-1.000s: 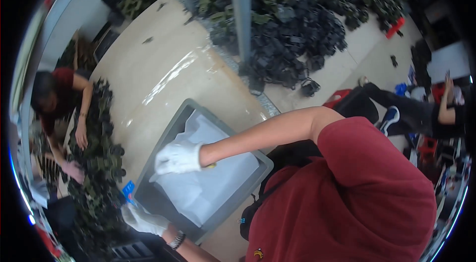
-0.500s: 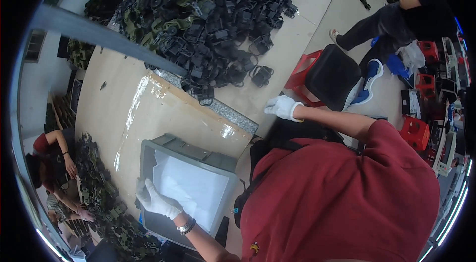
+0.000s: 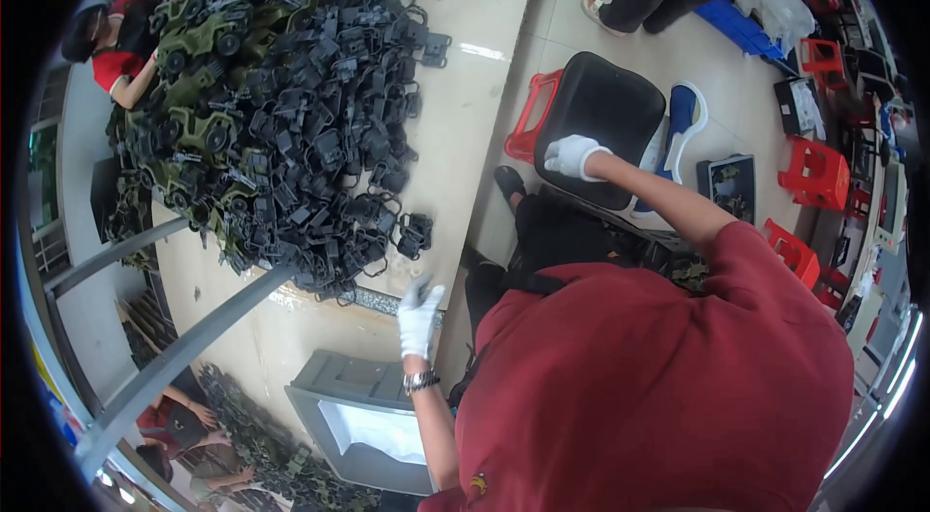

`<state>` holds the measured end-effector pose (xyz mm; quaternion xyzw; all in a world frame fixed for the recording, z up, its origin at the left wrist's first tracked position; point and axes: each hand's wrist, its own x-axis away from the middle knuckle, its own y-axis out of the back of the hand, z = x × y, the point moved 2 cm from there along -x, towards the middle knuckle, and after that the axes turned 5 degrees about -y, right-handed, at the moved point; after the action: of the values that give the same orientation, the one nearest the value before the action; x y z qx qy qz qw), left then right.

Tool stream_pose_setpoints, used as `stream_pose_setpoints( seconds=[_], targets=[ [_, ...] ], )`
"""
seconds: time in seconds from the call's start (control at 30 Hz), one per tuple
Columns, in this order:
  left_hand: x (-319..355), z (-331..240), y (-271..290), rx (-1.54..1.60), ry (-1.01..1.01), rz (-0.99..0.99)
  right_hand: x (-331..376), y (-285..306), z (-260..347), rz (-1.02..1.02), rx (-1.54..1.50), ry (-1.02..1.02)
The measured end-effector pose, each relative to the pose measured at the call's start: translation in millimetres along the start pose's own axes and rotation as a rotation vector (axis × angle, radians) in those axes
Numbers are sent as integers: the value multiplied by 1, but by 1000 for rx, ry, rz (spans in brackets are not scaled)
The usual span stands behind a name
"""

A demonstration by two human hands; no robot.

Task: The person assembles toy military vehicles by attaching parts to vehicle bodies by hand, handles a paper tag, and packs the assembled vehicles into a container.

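At the far left, a pile of black plastic parts (image 3: 320,154) mixed with green toy jeeps (image 3: 199,129) is being carried by the pale worktop (image 3: 475,76), and it is being leaned over by a person in a red top (image 3: 116,47) at the upper edge. A grey metal bar (image 3: 184,347) is running slantwise across the worktop's near end. Lower down, a grey bin (image 3: 349,386) lined with white plastic is sitting below the worktop's edge, near more green toys and another seated person (image 3: 179,420). Just above the bin, the left hand (image 3: 418,316), gloved in white with a watch at the wrist, is being held up with its fingers stretched out and loosely parted; nothing is being gripped, and it is hovering by the worktop's edge, near the closest black parts but apart from them. Further right, the right hand (image 3: 573,155), also gloved in white, is being laid palm down, fingers curled together, on the black cushion (image 3: 601,120) of a red stool (image 3: 531,120) standing on the floor. Whether the cushion is being gripped or only touched cannot be told. Beyond it, a blue shoe (image 3: 684,120) and red stools (image 3: 816,173) are lying at the right.
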<state>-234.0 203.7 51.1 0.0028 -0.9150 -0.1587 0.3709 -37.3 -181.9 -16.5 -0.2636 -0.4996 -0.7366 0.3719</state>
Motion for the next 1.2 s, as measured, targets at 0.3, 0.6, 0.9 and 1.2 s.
stream_pose_setpoints(
  seconds=[0.3, 0.6, 0.9, 1.2],
  targets=[
    [-75, -15, -47, 70, 84, 31, -27, 13, -32, -103, -164, -22],
    [-91, -2, -9, 27, 90, 38, -20, -55, -52, -50, -9, 160],
    [-83, 45, -7, -191, -173, 128, -36, -73, -12, -111, 198, 527],
    [-57, 53, 10, -56, -242, -49, -95, -78, 38, 146, -364, 173]
  ],
)
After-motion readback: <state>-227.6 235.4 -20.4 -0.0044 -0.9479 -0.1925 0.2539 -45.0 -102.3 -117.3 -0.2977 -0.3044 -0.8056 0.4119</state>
